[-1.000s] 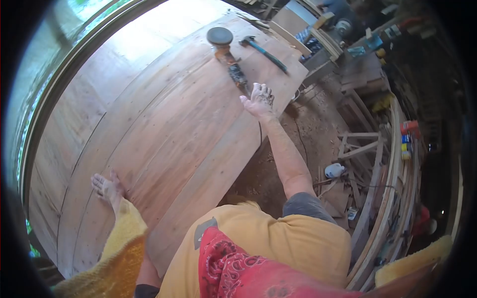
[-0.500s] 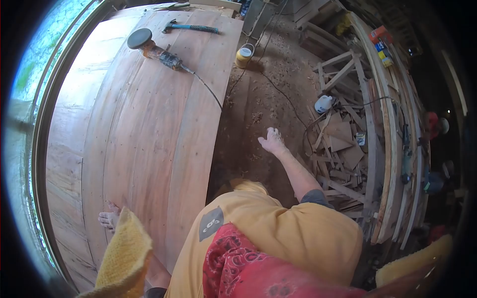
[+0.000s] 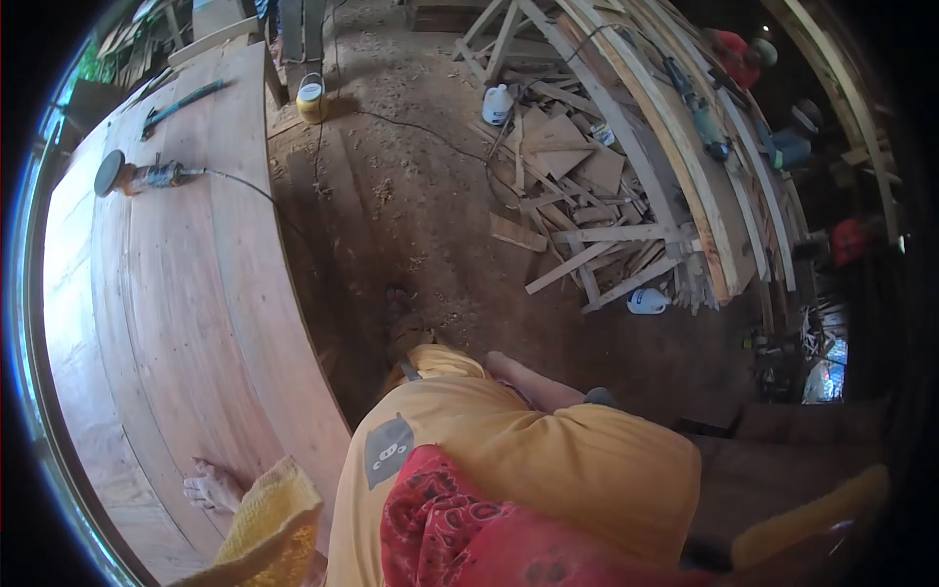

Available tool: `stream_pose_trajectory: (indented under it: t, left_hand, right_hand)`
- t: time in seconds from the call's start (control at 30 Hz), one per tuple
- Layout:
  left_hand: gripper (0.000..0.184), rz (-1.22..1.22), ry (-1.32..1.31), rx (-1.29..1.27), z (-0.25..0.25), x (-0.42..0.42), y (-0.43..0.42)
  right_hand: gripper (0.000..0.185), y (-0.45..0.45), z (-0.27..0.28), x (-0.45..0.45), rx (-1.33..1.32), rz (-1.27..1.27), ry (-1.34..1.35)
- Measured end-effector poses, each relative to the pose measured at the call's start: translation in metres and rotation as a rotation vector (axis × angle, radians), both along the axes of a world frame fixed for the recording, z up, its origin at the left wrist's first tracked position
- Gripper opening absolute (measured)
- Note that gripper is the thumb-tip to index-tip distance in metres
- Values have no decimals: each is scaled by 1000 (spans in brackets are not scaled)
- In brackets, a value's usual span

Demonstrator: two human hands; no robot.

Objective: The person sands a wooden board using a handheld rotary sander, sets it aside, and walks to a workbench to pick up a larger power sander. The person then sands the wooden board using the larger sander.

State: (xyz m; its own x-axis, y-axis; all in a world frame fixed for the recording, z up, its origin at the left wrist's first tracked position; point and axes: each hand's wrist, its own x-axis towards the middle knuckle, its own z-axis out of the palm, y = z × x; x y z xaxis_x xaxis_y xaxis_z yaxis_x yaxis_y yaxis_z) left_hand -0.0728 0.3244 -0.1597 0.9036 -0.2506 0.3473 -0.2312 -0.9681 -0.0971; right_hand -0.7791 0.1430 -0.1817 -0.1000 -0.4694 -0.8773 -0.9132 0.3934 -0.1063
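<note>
My left hand [image 3: 213,487] rests on the wooden panel [image 3: 176,323] at the lower left. It looks dusty, its fingers stretched out on the boards, with nothing held. A yellow fuzzy flap [image 3: 269,519] hangs close to the camera and covers part of that wrist and forearm. My right hand [image 3: 501,366] is down by my trousers, in front of the yellow shirt [image 3: 528,440]; its fingers are hidden. Farther up the panel lie a disc sander [image 3: 147,177], its round pad facing sideways, and a hammer [image 3: 184,106] with a blue-black handle.
A power cord [image 3: 421,130] runs across the dusty floor near a yellow-and-white bucket [image 3: 310,101]. To the right, scrap wood [image 3: 577,166] is heaped under a rack of long planks [image 3: 675,166]. White jugs [image 3: 497,105] stand around it. Other people [image 3: 738,59] are beyond the rack.
The view has swung to the right, so the panel and tools sit farther left. My right hand has drawn back from over the floor to my body. My left hand stays on the panel.
</note>
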Motion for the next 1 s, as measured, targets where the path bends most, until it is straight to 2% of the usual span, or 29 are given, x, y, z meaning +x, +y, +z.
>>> stream_pose_trajectory:
  t: [0.07, 0.1, 0.2, 0.3, 0.33, 0.4, 0.53, 0.6, 0.7, 0.8, 0.87, 0.97, 1.0]
  left_hand:
    - [73, -200, -155, -47, -5, -11, -24]
    - [72, -339, -193, -92, -9, -23, -41]
    - [71, -756, 26, -324, -7, -90, -107]
    - [56, -1133, 450, -607, 94, -247, -214]
    - [56, -1254, 572, -624, 102, -281, -241]
    - [52, -1575, 582, -530, 132, -337, -282]
    - [53, -1947, 722, -394, 158, -401, -344]
    - [54, -2015, 773, -359, 165, -420, -383]
    - [54, -2064, 844, -312, 164, -448, -434]
    - [52, -2089, 912, -237, 164, -477, -481]
    - [51, -2106, 938, -244, 167, -499, -510]
    - [52, -2076, 1012, -264, 166, -529, -545]
    - [52, -2053, 1043, -275, 165, -540, -556]
  right_hand:
    - [64, 1, 0, -4, -69, -77, -28]
    - [59, 8, -32, -13, -257, -111, -53]
    - [55, -9, -2, -16, -247, -209, -195]
    - [54, -23, 13, -19, -199, -273, -261]
    - [52, -26, 14, -25, -249, -295, -296]
    - [50, -20, 14, -33, -347, -341, -362]
    - [46, -9, -31, -56, -422, -524, -384]
    - [44, -9, -45, -66, -401, -637, -296]
    - [51, -10, -81, -92, -307, -724, -517]
    - [62, -30, -77, -98, -291, -744, -307]
    - [65, -42, -87, -113, -259, -775, -264]
    - [66, -54, -109, -149, -364, -982, -427]
    - [64, -58, -106, -157, -401, -1011, -395]
